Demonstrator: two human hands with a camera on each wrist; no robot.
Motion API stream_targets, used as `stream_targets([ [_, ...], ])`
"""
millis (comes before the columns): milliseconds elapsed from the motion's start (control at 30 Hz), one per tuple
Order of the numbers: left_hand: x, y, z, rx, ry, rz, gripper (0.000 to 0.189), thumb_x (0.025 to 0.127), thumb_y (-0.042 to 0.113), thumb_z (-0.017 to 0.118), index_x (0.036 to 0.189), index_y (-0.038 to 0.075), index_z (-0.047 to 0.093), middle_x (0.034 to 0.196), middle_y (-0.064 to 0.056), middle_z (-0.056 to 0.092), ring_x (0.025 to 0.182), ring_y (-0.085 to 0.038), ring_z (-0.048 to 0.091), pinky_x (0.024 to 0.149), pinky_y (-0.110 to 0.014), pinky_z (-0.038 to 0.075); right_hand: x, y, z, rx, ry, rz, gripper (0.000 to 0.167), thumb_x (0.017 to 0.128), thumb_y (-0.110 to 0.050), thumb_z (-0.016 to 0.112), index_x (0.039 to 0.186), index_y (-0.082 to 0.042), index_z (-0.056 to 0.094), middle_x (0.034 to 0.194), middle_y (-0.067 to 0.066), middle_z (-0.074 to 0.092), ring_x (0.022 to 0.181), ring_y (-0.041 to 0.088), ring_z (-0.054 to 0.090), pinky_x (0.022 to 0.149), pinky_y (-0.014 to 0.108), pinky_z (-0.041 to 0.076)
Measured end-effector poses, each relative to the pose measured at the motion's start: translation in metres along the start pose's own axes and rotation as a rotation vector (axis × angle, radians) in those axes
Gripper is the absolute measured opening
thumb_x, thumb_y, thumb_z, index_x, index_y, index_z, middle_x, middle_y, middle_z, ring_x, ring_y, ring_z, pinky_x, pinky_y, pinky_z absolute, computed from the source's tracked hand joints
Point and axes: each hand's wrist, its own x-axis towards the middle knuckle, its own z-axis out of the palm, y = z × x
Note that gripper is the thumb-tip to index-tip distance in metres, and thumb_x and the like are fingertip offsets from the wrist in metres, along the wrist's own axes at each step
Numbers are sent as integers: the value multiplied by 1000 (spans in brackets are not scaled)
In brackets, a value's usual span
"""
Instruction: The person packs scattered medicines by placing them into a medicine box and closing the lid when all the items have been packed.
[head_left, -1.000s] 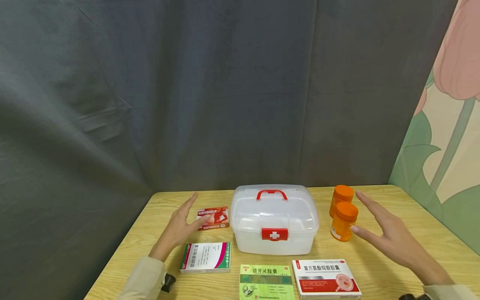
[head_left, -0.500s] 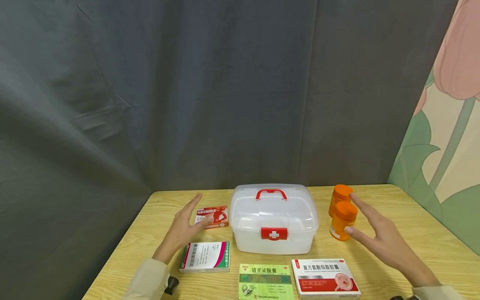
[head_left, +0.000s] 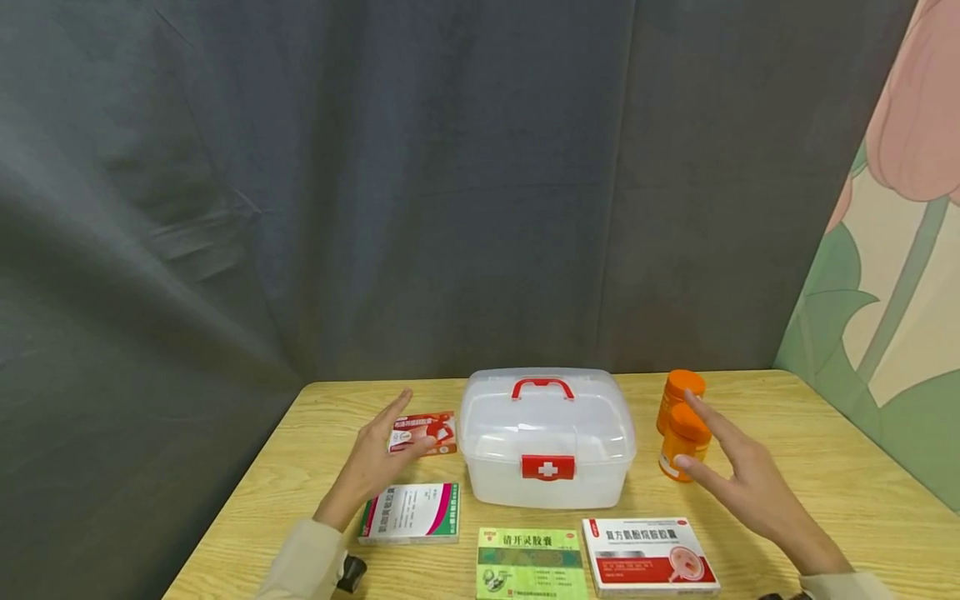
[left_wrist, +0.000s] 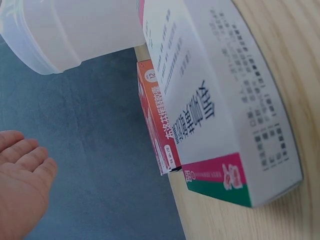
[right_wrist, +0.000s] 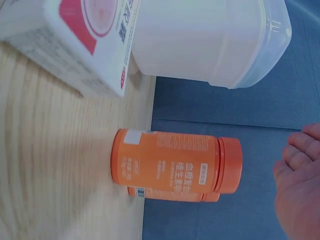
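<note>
Above the table [head_left: 795,433], the left hand [head_left: 375,454] and right hand [head_left: 750,479] flank a translucent case [head_left: 547,437], fingers [head_left: 711,418] wide.

Orange bottles [right_wrist: 167,162], red-handled whitish case [head_left: 547,437], lime-green box [head_left: 532,565], wood-grained table [head_left: 817,442]

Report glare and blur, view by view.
Head view: glare on the case lid; left wrist view: fine print blurred on the pink-striped carton; right wrist view: print blurred on the red-and-white carton, sharper on the nearer orange bottle.

A wooden table [head_left: 825,446] holds a translucent case [head_left: 547,429], four medicine boxes [head_left: 532,564] and two orange bottles [right_wrist: 167,162].
</note>
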Motion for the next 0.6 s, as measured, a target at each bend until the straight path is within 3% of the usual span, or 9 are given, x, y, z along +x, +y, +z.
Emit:
stream_targets([
  [267,-1,0,4,-24,-10,-58,84,85,45,71,152,12,33,153,-13,32,138,-39,29,106,-61,28,0,-2,6,5,8,6,77,86,-15,73,152,-17,34,143,31,39,122,58,39,91,75,29],
  [600,-1,2,9,-50,0,-44,83,85,46,70,152,11,33,153,-13,32,138,-38,29,107,-60,27,0,-3,15,8,-12,32,75,87,-17,72,152,-18,35,143,28,41,121,58,39,86,76,31],
])
